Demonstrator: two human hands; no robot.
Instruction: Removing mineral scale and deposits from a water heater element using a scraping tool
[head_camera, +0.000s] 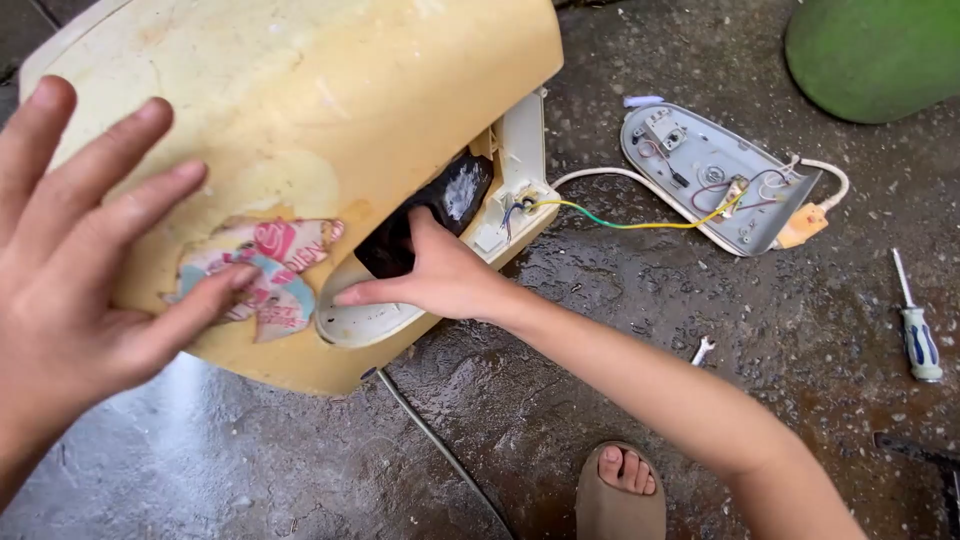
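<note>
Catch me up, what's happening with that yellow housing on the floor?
A person steadies a worn yellow appliance housing on wet concrete, left hand flat on its side. The right hand reaches into the opened end at a dark part. A detached grey cover panel lies connected by wires, with a screwdriver nearby.

A torn sticker (262, 275), pink, light blue and white with ragged edges, sits on the yellowed plastic casing (330, 110), low on its side. The left hand (70, 260) has its thumb on the sticker's lower edge.
</note>
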